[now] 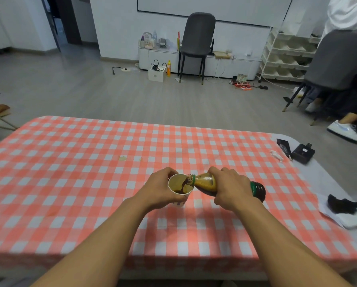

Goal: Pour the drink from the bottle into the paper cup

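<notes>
The right hand (232, 188) is wrapped around the middle of the bottle (206, 183), holding it tipped almost flat with the mouth pointing left over the paper cup (180, 188). The left hand (163, 190) is closed around the cup's far and left side, tilting it slightly toward the bottle; its base seems to sit on or just above the checked surface (90, 162), though the hand hides the contact.

A dark brown stream of drink (183, 184) runs from the bottle's green-ringed neck down the inner wall of the cup and pools at the bottom. The cup looks only shallowly filled. Inside the bottle, the neck end shows foamy, tan-coloured liquid, while the base end, beyond the right hand, looks dark.

To pour well here, the mouth should stay inside the cup's rim and the tilt should rise gradually, so the flow stays thin and does not glug or splash. The left hand's grip should be light enough not to squeeze the soft paper wall out of shape, and the cup should be levelled as it fills.
</notes>
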